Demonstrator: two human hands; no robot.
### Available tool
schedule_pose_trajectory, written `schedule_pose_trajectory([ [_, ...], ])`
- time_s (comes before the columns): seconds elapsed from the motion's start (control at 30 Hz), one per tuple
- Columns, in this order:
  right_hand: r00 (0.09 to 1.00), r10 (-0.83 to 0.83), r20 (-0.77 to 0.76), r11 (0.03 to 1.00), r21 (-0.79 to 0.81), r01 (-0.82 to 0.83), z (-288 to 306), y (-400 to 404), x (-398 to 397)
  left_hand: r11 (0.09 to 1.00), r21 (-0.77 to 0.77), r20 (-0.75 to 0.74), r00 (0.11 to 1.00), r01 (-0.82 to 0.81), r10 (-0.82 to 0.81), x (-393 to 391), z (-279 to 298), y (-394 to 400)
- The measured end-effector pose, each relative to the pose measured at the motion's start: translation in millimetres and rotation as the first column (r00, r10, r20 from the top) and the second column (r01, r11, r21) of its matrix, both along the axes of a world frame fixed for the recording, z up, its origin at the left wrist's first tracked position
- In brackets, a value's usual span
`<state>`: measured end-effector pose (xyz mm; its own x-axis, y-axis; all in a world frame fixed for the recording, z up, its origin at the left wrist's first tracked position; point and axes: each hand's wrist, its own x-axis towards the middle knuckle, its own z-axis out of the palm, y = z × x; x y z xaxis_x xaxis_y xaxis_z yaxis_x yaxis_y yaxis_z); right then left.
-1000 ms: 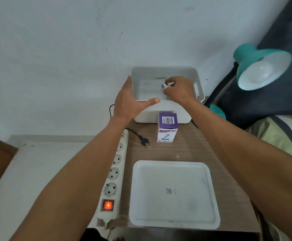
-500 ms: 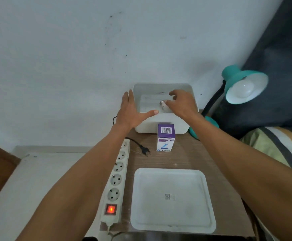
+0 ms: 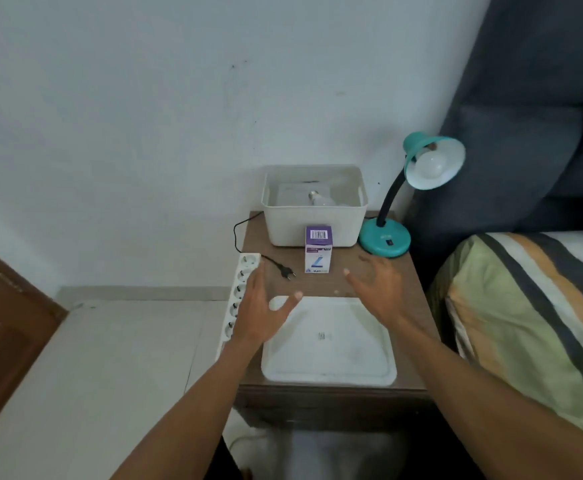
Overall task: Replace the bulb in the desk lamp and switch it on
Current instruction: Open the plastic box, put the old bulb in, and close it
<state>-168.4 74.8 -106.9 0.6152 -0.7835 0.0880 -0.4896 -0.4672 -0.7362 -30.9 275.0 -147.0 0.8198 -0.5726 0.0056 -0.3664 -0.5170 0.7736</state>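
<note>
A teal desk lamp [image 3: 385, 240] stands at the back right of the small wooden table [image 3: 411, 289], a white bulb [image 3: 430, 165] showing in its shade. Another bulb [image 3: 319, 199] lies inside the white bin [image 3: 314, 221] at the back. A purple and white bulb box [image 3: 318, 251] stands upright in front of the bin. The lamp's black plug [image 3: 287, 272] lies loose on the table beside the white power strip [image 3: 240, 292]. My left hand [image 3: 260, 308] and my right hand [image 3: 378, 289] hover with spread fingers over the table, holding nothing.
A white tray [image 3: 328, 362] lies at the table's front. A bed with a striped cover [image 3: 532, 313] is close on the right, a dark headboard [image 3: 525, 98] behind the lamp. A white wall is behind, pale floor on the left.
My right hand let go of the bulb, which now lies in the bin. Both hands drew back from the bin toward the tray. The camera pulled back and up.
</note>
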Motion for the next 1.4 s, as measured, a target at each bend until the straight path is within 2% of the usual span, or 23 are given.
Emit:
schedule_pose_trajectory([
  [0.2, 0.968, 0.022, -0.250, 0.998, 0.056, -0.008, -67, 38, -66, 0.981, 0.177, 0.055, 0.994, 0.082, -0.093, -43, -24, 20],
  [0.43, 0.946, 0.006, -0.325, 0.992, -0.116, -0.046, -86, 52, -79, 0.946, 0.313, 0.087, 0.989, 0.085, -0.118, -58, -46, 29],
  [0.63, 0.961, -0.054, -0.272, 0.978, -0.206, -0.004, -93, 56, -80, 0.959, 0.284, 0.129, 0.991, 0.004, -0.042, -68, -50, 24],
  [0.93, 0.970, -0.067, -0.234, 0.998, -0.023, 0.064, -88, 55, -76, 0.972, 0.223, 0.116, 0.992, -0.069, 0.044, -72, -50, 20],
  [1.03, 0.981, -0.066, -0.185, 0.998, -0.007, 0.065, -76, 51, -71, 0.976, 0.201, 0.122, 0.991, -0.082, 0.058, -66, -43, 19],
  [1.13, 0.990, -0.056, -0.131, 0.998, -0.031, 0.053, -56, 41, -56, 0.979, 0.181, 0.182, 0.982, -0.089, 0.055, -53, -24, 10],
  [1.23, 0.996, -0.063, -0.065, 0.995, -0.080, 0.057, -24, 24, -29, 0.990, 0.098, 0.202, 0.976, -0.103, 0.082, -28, 11, -9],
  [1.4, 0.998, -0.061, 0.020, 0.986, -0.151, 0.063, 35, -18, 25, 0.995, -0.024, 0.317, 0.944, -0.095, 0.098, 32, 69, -47],
])
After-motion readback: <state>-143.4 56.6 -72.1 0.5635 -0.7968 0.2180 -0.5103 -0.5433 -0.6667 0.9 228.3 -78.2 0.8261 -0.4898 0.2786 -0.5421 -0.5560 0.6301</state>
